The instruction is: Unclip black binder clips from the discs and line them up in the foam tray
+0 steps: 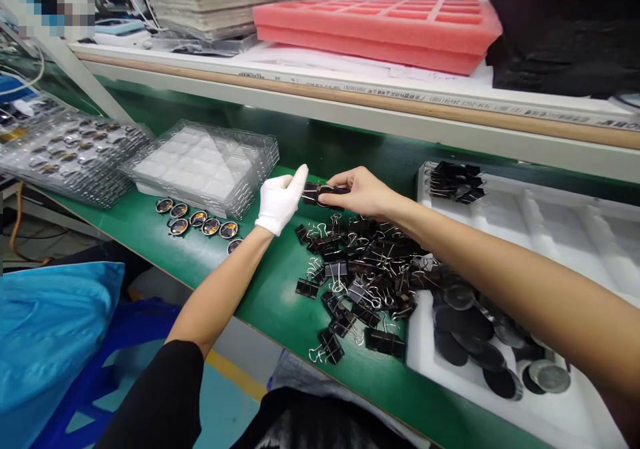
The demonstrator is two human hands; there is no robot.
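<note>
My left hand, in a white glove, is closed at the left end of a black binder clip, its thumb pointing up. My bare right hand pinches the clip from the right, fingers bent around dark parts that I cannot fully make out. Whatever the clip's jaws grip is hidden by my fingers. Below both hands spreads a heap of black binder clips with silver wire handles, on the green tabletop. Left of my gloved hand lie several round lens pieces with amber reflections.
A white foam tray at right holds dark round discs and a clipped black bundle. Clear plastic trays stand stacked at left, beside trays of lenses. A shelf beam crosses behind, below pink foam.
</note>
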